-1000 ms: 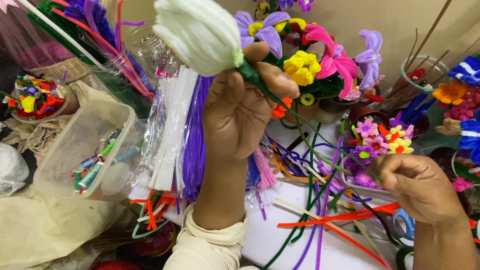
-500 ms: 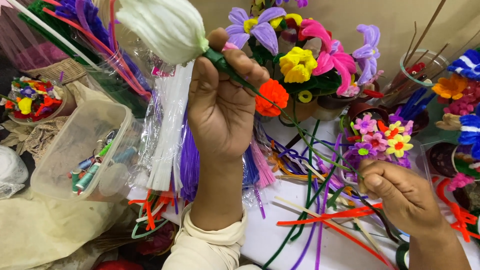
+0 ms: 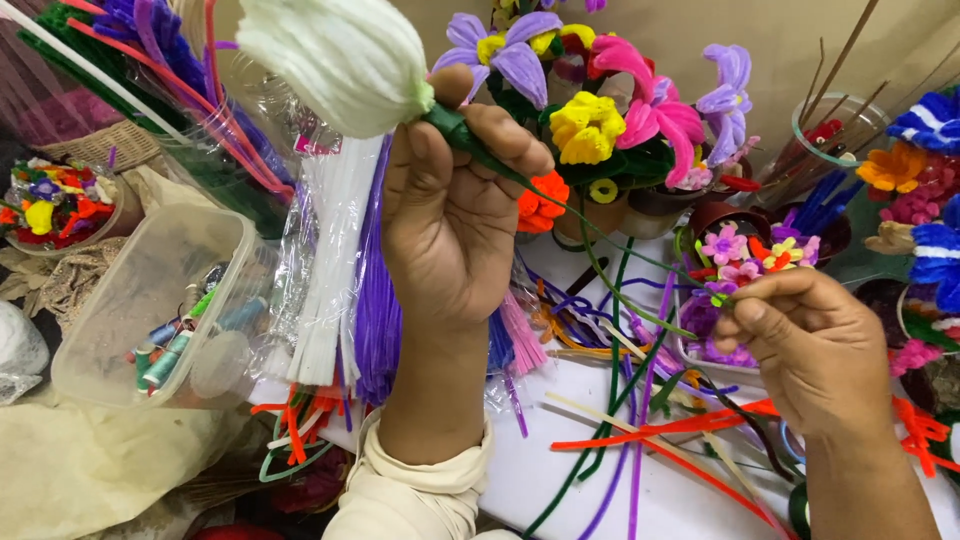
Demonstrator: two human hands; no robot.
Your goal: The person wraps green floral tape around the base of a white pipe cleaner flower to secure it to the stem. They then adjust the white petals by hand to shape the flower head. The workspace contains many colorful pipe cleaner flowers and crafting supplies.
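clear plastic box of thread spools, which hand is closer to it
Left. The left hand is raised just right of the clear plastic box; the right hand is far across the table.

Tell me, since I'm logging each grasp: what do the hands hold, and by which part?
The left hand pinches the white flower by its green-wrapped stem just below the head. The right hand pinches the far end of the thin green strand.

Pale white flower bud [image 3: 330,60] on thin green wire stem [image 3: 600,290], held tilted aloft.
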